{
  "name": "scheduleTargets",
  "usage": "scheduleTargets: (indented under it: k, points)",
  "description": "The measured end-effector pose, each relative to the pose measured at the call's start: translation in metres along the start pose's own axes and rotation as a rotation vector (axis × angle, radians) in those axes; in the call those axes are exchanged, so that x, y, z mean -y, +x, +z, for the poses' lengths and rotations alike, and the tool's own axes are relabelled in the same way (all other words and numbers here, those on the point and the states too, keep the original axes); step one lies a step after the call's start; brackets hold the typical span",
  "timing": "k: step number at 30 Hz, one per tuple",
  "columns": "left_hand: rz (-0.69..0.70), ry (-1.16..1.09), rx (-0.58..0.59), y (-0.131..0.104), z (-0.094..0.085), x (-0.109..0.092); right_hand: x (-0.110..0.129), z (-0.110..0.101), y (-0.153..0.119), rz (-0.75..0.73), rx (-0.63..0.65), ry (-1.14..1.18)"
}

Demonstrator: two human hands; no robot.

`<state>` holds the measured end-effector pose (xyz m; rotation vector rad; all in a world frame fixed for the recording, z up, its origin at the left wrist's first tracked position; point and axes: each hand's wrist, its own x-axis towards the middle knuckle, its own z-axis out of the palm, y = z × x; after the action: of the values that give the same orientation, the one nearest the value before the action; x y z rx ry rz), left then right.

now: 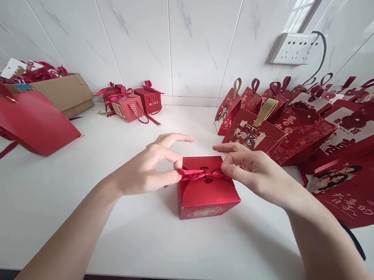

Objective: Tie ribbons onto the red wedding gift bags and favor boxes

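Note:
A red gift box (208,195) stands upright on the white table, its top flaps folded together. Across its top runs a dark red ribbon (193,174), knotted over the round cut-out in the middle. At the left edge of the lid my left hand (154,165) pinches one side of the ribbon between thumb and index finger, the other fingers stretched out. My right hand (247,168) pinches the other side at the box's right edge. The far ends of the ribbon are mostly hidden by my fingers.
Several red gift bags (304,127) with loop handles crowd the right side. Small ribboned boxes (129,105) stand at the back. On the left a red bag (36,119) leans before a cardboard box (66,94). A power socket (294,49) is on the tiled wall.

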<state>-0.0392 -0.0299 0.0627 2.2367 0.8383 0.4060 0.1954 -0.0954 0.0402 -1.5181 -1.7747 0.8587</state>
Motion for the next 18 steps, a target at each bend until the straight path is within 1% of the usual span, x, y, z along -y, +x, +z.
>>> scheduleTargets:
  k: [3, 5, 12, 18]
  points:
    - [-0.021, 0.017, 0.078, 0.0, -0.005, 0.0, 0.0, -0.005, -0.002, 0.05, 0.044, -0.008]
    - [-0.038, 0.025, 0.109, 0.0, -0.007, 0.001, 0.0, -0.007, -0.002, 0.066, 0.067, -0.019]
    - [-0.088, 0.067, 0.161, 0.002, -0.014, 0.007, -0.006, -0.013, -0.002, 0.071, 0.092, -0.096]
    - [-0.132, 0.064, 0.195, 0.003, -0.015, 0.011, -0.007, -0.02, -0.004, 0.07, 0.117, -0.141]
